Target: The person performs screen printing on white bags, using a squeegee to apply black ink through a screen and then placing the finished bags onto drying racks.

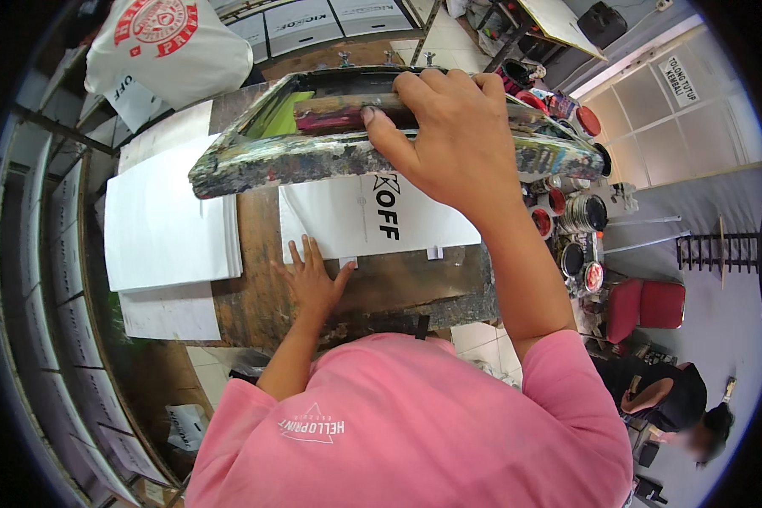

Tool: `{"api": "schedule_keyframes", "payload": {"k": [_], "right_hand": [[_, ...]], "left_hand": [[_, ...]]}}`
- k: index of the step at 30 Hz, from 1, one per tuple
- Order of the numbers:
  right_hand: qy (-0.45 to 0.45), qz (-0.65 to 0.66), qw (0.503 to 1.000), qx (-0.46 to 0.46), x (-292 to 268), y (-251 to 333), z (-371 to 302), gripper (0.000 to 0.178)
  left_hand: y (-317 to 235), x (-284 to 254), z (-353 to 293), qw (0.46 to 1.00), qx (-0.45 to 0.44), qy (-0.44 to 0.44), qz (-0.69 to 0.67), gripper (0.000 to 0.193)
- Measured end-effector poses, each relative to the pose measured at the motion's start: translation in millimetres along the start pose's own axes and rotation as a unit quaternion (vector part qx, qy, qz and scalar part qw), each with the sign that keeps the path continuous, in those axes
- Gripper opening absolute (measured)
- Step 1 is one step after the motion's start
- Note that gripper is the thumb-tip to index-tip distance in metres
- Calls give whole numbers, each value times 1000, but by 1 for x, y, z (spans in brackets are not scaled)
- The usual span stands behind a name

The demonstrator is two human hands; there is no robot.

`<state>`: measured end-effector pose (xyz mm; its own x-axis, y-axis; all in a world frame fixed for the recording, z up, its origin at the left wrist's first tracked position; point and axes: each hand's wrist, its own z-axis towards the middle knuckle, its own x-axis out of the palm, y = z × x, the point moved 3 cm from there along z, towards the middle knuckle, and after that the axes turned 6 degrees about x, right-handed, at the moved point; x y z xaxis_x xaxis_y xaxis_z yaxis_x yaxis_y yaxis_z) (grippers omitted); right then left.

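A paint-stained screen-printing frame (313,165) is raised above the worktable, its near edge lifted. Inside it lies a wooden squeegee (339,115) smeared with dark and magenta ink. My right hand (457,127) is wrapped over the squeegee from above, thumb on its near side; the palm covers part of the frame's near bar. Under the frame is a white sheet (330,216) with large black print, partly hidden by the frame. My left hand (311,275) is open, fingers spread, with the fingertips at the sheet's near left corner.
To the left, a stack of white sheets (171,229) sits on the worn table (258,292). Racks (80,279) of printed sheets stand farther left. Ink cans (580,212) crowd the right side, near a red chair (648,305). Another person (665,398) is at lower right.
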<state>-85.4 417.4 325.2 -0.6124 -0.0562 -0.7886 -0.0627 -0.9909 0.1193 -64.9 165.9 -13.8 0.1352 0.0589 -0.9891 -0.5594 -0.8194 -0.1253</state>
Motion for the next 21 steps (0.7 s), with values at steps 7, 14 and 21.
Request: {"api": "schedule_keyframes", "payload": {"k": [7,14,21], "right_hand": [[-18,17,1000,-5,-1,-15,44,39],[20,12,1000,9,-13,-17,61,38],[16,-8,1000,20,-11,-3,47,39]], "left_hand": [[-31,-115,82,920,22,-236,-312,54],[65,-118,39,837,-115,-224,-485,55],[284,-127,13,824,-101,-287,-479,84]]}}
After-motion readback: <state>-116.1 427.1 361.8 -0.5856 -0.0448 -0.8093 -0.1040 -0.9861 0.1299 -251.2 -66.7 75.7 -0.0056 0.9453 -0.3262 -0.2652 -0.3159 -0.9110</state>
